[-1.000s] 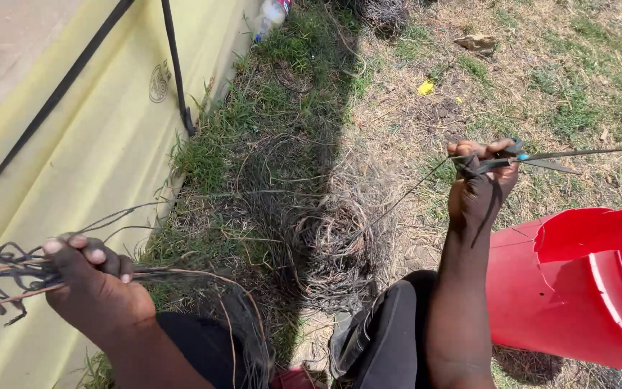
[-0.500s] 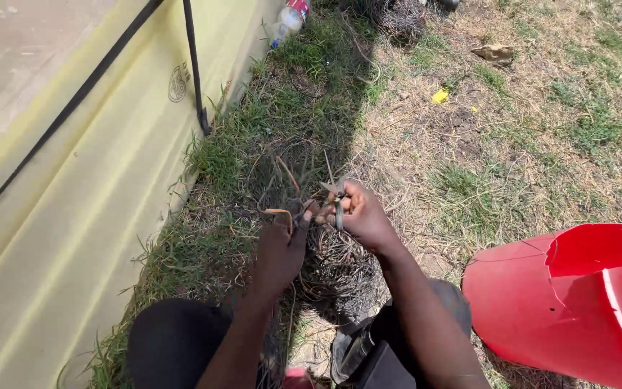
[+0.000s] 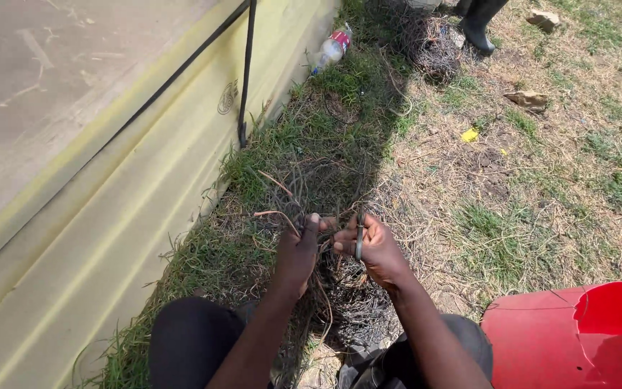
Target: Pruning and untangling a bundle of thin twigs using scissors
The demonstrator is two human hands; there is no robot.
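Observation:
My left hand (image 3: 298,250) and my right hand (image 3: 376,248) are close together over a tangle of thin rusty wire (image 3: 340,288) lying on the grass between my knees. The left hand pinches several wire strands (image 3: 275,213) that stick up and curl to the left. In the right hand a short dark tool handle (image 3: 359,241) stands upright, with its fingers closed around it beside the wire. The two hands almost touch at the fingertips.
A yellow wall base (image 3: 109,209) with black cables (image 3: 245,72) runs along the left. A red plastic bucket (image 3: 577,338) lies at the lower right. A plastic bottle (image 3: 331,49), another wire heap (image 3: 430,39), a dark boot (image 3: 478,29) and stones (image 3: 528,99) lie farther off.
One second ago my hands were wide apart, pulling wire out to each side. They have come together over the wire tangle and stay there, a little lower now.

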